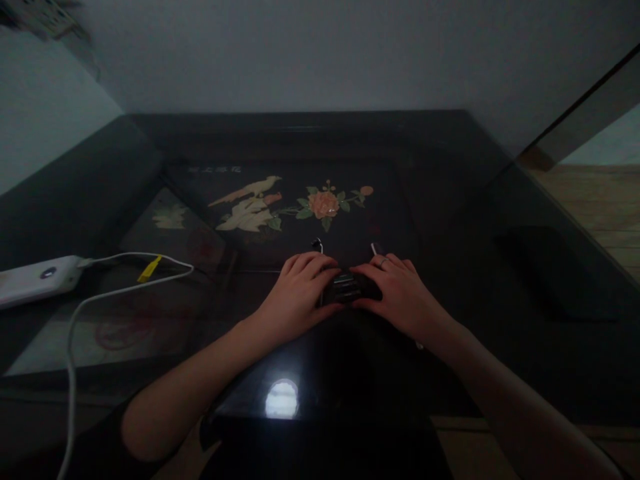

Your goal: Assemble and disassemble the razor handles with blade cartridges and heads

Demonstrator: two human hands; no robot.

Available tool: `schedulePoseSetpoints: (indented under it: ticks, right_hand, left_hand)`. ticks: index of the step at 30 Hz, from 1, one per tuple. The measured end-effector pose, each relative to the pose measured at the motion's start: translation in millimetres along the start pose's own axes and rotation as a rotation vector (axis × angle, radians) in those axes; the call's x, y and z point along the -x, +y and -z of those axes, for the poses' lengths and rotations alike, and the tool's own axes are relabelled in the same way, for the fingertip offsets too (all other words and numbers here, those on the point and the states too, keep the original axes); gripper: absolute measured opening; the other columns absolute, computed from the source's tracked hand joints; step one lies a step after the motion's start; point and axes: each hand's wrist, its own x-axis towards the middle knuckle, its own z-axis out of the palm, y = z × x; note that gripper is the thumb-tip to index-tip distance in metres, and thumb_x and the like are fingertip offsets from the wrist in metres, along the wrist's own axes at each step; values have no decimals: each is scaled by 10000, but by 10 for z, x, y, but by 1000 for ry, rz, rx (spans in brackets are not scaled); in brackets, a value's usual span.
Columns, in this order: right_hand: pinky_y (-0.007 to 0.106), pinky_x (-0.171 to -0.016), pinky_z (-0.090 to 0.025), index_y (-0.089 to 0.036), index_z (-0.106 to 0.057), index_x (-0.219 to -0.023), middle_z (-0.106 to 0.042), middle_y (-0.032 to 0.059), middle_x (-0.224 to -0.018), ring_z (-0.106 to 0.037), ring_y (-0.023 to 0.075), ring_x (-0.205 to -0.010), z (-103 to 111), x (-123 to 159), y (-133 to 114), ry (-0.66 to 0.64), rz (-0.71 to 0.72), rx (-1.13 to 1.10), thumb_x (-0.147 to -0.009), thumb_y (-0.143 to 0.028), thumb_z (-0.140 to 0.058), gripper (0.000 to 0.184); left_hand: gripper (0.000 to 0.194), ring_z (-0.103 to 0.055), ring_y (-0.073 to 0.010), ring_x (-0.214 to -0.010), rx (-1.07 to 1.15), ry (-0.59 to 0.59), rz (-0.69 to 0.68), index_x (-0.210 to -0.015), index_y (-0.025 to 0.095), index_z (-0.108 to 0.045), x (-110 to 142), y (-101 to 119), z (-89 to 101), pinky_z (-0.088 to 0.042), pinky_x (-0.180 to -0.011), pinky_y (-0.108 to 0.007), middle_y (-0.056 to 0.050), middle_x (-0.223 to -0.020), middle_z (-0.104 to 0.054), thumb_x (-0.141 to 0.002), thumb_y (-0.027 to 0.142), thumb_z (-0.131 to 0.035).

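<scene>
Near the middle of the dark glossy table, a small black shiny object with ridges sits between my two hands, its kind unclear in the dim light. My left hand grips its left side, fingers curled over the far edge and thumb along the near edge. From the right, my right hand holds it the same way, with a ring on one finger. A short white cord with a dark tip pokes out beyond my left fingers. Past my right fingers shows a thin pale tip.
At the left lies a white power bank with a white cable looping toward the near edge; a yellow tag hangs on it. A dark flat rectangular thing rests at the right. Bird and flower inlay decorates the tabletop.
</scene>
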Motion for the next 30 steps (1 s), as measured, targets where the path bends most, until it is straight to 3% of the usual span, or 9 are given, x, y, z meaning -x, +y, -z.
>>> schedulePoseSetpoints:
  ticks: [8, 19, 25, 30]
  right_hand:
    - [433, -842, -400, -231, -628, -1186, -628, 100, -1099, -546, 301, -1009, 58, -7, 0, -8, -31, -62, -749, -368, -760, 477]
    - [378, -831, -407, -197, -684, -933, -639, 63, -949, -568, 243, -944, -11, -42, -69, 3, -9, -265, -814, -170, -687, 122]
    - [356, -792, -418, -208, -679, -885, -652, 45, -884, -583, 224, -900, -61, -68, -72, 80, -9, -238, -868, -135, -598, 111]
    - [349, -799, -403, -197, -678, -862, -651, 44, -881, -581, 219, -892, -110, -93, -65, 69, -15, -222, -864, -151, -620, 74]
  left_hand:
    - [468, -467, -285, -1207, 4, 1, 6, -1192, 186, -571, -6, -6, -29, -364, -1020, -458, -90, -1253, -586, -772, 331, -717]
    - [451, -480, -274, -1197, 36, 17, -8, -1186, 195, -562, -3, -21, -45, -370, -1014, -446, -88, -1234, -597, -778, 316, -712]
    - [468, -479, -273, -1198, 26, 13, -6, -1188, 188, -557, -4, -16, -54, -368, -1020, -446, -88, -1225, -602, -772, 329, -719]
    - [460, -483, -278, -1197, 18, 5, -1, -1181, 188, -563, -18, -22, -54, -374, -1015, -449, -94, -1235, -599, -769, 320, -719]
